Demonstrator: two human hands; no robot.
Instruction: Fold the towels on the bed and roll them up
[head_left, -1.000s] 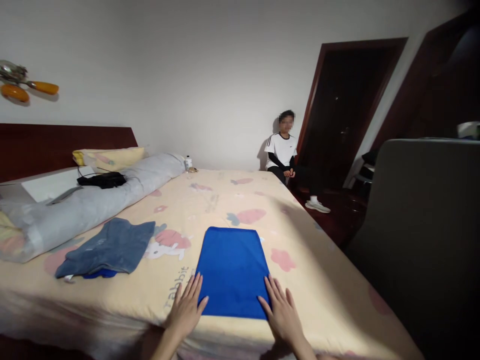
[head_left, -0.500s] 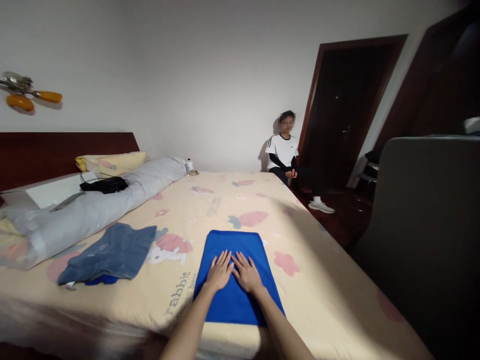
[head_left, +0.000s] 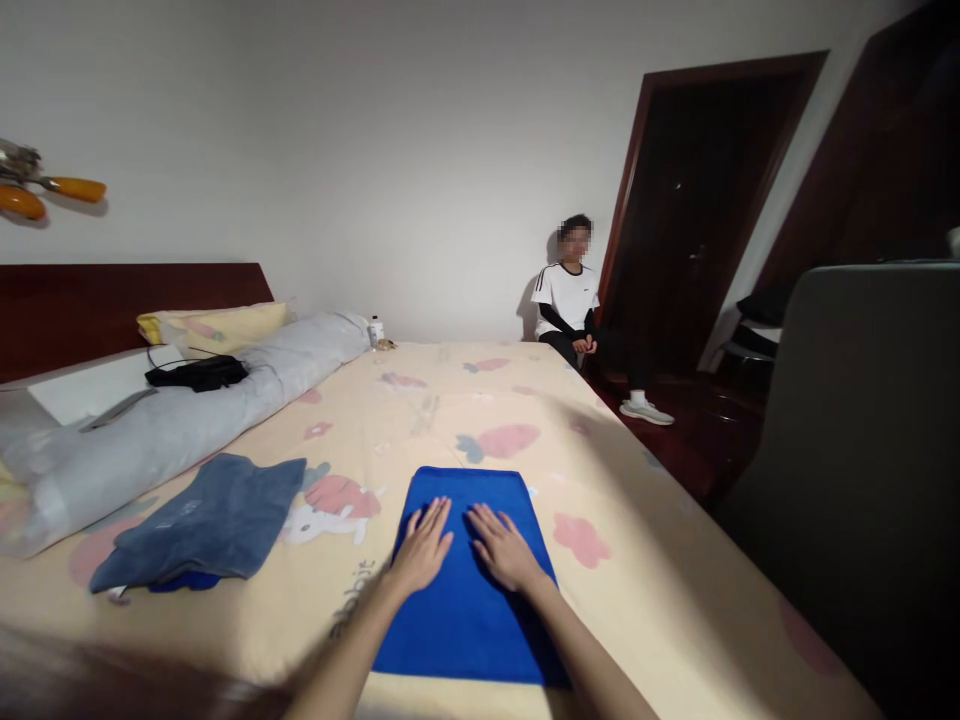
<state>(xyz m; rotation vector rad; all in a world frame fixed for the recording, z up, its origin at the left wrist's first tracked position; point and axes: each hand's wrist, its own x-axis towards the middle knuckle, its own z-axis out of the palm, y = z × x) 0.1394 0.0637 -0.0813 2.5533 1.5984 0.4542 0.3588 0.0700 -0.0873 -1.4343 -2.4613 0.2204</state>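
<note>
A bright blue cloth (head_left: 465, 610) lies flat on the bed near its front edge, roughly rectangular and smooth. My left hand (head_left: 424, 548) rests palm down on its left part, fingers stretched forward. On the right part my right hand (head_left: 504, 548) lies flat too, fingers out and slightly spread. Neither hand grips anything. To the left, a greyish-blue cloth (head_left: 210, 520) lies loosely on the sheet, with a bit of brighter blue cloth (head_left: 187, 581) showing under its near edge.
The patterned bed sheet (head_left: 420, 420) spreads all round. A rolled grey quilt (head_left: 187, 420) with a black item (head_left: 199, 372) on it runs along the headboard side. A seated person (head_left: 568, 300) is at the far corner. A dark grey panel (head_left: 862, 420) stands at right.
My hands have moved apart over the blue cloth, the left one leftward and the right one slightly rightward. The view has shifted a little to the right.
</note>
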